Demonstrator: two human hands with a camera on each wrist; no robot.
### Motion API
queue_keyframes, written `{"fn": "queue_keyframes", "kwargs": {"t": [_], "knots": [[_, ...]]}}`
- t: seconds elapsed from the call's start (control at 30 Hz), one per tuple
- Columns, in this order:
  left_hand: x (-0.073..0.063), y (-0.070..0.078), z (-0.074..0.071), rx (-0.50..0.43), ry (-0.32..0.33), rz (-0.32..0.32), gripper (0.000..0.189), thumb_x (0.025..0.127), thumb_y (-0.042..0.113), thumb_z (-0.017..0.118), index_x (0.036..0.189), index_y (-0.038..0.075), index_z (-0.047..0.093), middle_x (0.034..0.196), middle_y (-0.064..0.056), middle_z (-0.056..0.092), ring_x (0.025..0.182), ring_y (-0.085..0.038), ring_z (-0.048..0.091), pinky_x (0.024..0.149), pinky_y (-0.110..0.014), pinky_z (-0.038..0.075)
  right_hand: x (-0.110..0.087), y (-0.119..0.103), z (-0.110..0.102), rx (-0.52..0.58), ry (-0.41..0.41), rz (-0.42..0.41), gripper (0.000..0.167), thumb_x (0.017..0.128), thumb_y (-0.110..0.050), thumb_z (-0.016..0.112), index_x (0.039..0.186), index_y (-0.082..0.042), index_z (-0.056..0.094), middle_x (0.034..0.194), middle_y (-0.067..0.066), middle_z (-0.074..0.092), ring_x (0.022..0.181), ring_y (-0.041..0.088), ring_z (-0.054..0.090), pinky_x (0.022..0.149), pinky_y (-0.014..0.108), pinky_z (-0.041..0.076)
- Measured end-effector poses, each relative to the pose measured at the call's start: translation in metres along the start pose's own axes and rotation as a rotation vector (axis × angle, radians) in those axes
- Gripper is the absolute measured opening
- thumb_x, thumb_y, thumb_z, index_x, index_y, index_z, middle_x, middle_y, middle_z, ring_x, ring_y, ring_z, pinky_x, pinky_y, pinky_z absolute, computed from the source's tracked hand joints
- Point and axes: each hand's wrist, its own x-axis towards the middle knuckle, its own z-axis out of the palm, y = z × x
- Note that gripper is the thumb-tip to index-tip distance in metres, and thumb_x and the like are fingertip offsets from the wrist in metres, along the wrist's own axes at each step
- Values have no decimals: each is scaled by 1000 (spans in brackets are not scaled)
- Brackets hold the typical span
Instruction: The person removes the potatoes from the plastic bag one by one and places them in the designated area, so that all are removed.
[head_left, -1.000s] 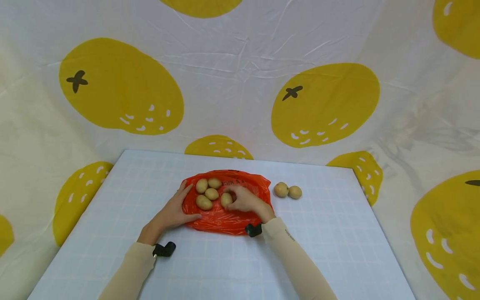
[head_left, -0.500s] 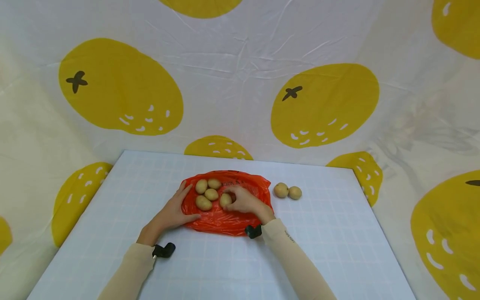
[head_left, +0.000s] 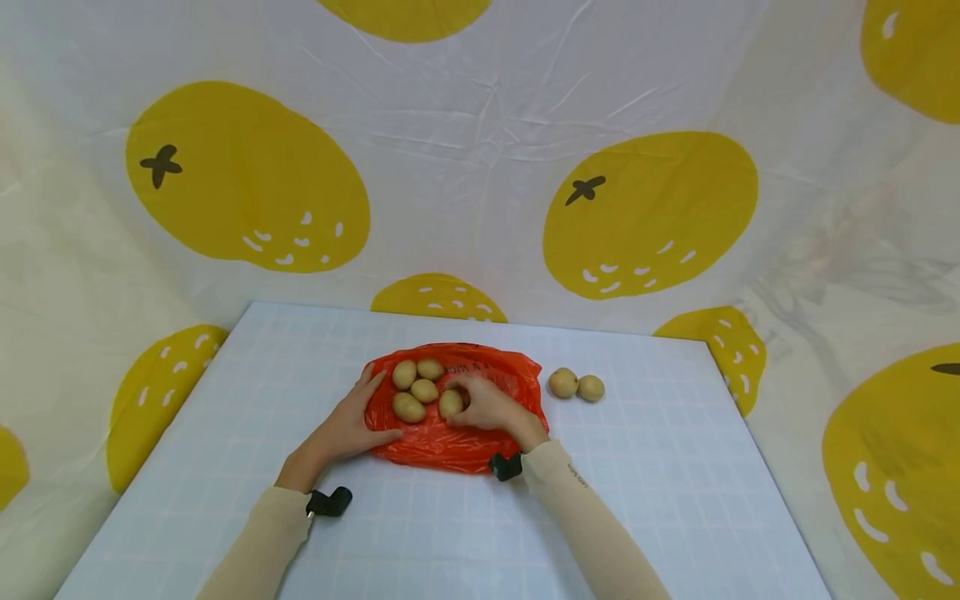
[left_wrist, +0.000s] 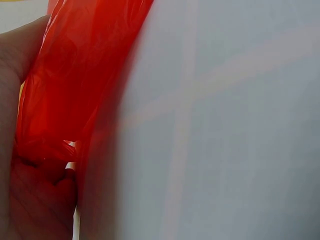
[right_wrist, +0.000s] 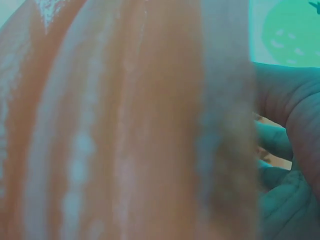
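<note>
A red plastic bag (head_left: 450,446) lies spread on the table, with several potatoes (head_left: 408,407) grouped on its left half. My right hand (head_left: 491,406) pinches one more potato (head_left: 452,404) between thumb and fingers, low over the bag and just right of that group. Spread against the bag's left edge, my left hand (head_left: 347,423) has its thumb lying on the near side and its fingers reaching up along the side. In the left wrist view, red film (left_wrist: 80,65) covers part of that hand. Blurred bag folds (right_wrist: 125,120) fill much of the right wrist view.
Two more potatoes (head_left: 563,383) sit side by side on the table, right of the bag. The pale checked table (head_left: 420,542) ends at a white curtain (head_left: 457,192) printed with large yellow fruit.
Almost nothing differs. My right hand and its potato have shifted very slightly left; the left hand stays in place on the bag.
</note>
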Motion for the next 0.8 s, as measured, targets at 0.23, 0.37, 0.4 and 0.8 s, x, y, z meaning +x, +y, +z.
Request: {"fn": "queue_keyframes", "kwargs": {"t": [0.23, 0.37, 0.4, 0.8], "knots": [[0, 0, 1, 5, 6, 2, 114, 81, 51, 84, 164, 7, 21, 173, -20, 3, 156, -50, 15, 117, -72, 28, -2, -1, 1, 7, 14, -12, 50, 86, -14, 82, 132, -5, 63, 128, 6, 65, 117, 22, 57, 108, 41, 50], [-1, 1, 1, -4, 1, -4, 114, 81, 51, 84, 165, 8, 20, 173, -19, 2, 156, -50, 13, 118, -72, 27, -3, -3, -1, 8, 20, -7, 52, 86, -14, 82, 133, -4, 62, 129, 6, 65, 117, 22, 57, 107, 41, 51], [-1, 1, 1, -3, -1, -5, 114, 81, 51, 84, 165, 7, 20, 173, -19, 2, 156, -50, 13, 118, -72, 26, -3, -3, -1, 12, 23, -5, 52, 86, -14, 82, 133, -5, 62, 130, 6, 65, 117, 22, 57, 106, 41, 51], [-1, -1, 2, -1, 7, 3, 114, 81, 51, 84, 165, 7, 20, 173, -19, 2, 156, -50, 13, 117, -72, 27, -13, -7, -3, 42, 56, 22, 53, 89, -20, 80, 137, -10, 60, 134, 2, 62, 121, 24, 59, 99, 37, 55]]}}
